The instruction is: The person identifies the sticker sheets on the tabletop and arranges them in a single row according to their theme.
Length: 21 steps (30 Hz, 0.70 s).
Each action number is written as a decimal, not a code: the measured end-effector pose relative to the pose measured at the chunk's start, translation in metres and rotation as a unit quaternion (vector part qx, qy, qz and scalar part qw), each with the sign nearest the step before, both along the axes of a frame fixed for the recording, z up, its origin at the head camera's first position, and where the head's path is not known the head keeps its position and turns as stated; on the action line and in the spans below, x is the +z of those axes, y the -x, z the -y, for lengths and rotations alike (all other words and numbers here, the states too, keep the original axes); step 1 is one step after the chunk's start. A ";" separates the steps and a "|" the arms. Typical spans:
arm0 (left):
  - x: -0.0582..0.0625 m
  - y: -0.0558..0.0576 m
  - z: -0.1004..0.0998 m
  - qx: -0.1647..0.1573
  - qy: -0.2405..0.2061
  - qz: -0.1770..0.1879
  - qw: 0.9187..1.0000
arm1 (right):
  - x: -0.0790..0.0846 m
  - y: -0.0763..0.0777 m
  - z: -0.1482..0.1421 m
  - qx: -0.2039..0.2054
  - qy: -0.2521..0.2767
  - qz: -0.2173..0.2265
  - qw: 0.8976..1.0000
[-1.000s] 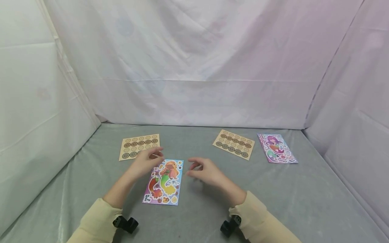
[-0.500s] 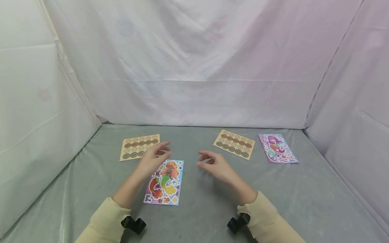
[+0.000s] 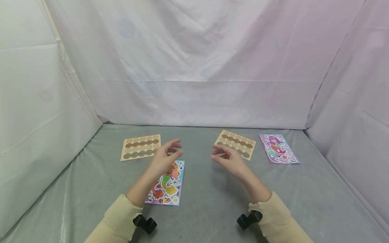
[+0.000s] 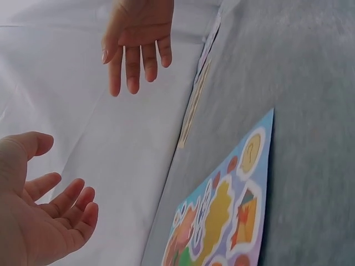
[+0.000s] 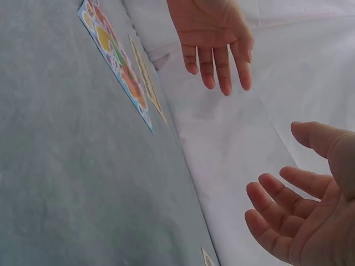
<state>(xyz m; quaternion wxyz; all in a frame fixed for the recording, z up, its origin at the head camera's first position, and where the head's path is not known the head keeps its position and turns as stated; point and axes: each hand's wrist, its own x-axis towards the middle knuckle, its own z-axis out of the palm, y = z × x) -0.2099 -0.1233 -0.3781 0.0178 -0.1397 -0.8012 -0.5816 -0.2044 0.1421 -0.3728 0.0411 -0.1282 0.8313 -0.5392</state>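
Note:
My left hand [image 3: 164, 160] hovers over the upper left of a mermaid sticker sheet [image 3: 170, 185] with a blue and purple border, hiding part of it. Nothing is in its loosely bent fingers. To the right, my right hand [image 3: 229, 160] is raised above the table, its relaxed fingers overlapping the near left corner of a tan sheet of round coin-like stickers [image 3: 240, 141] in the head view. It holds nothing either. Both palms face each other with a gap between, as the left wrist view shows with the right hand [image 4: 141, 33] opposite the left hand [image 4: 44, 210].
A second tan sheet of round stickers [image 3: 141, 147] lies at the back left. At the back right is a pink and purple mermaid sticker sheet [image 3: 278, 148]. Grey cloth [image 3: 197, 216] covers the table, and white curtains [image 3: 194, 67] enclose the back and sides.
Both hands have drifted to the right, keeping their loose pose. My left hand now covers more of the near mermaid sheet, and my right hand has reached the right tan sheet's corner in view.

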 end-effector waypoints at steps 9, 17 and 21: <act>-0.004 0.001 -0.021 -0.010 0.004 0.003 1.000 | 0.003 0.002 -0.024 -0.020 -0.010 -0.037 0.999; -0.006 0.001 -0.039 -0.014 0.011 -0.004 1.000 | 0.006 0.003 -0.043 -0.038 -0.023 -0.028 0.999; -0.007 0.003 -0.047 -0.022 0.012 -0.013 1.000 | 0.008 0.004 -0.053 -0.047 -0.020 -0.031 0.998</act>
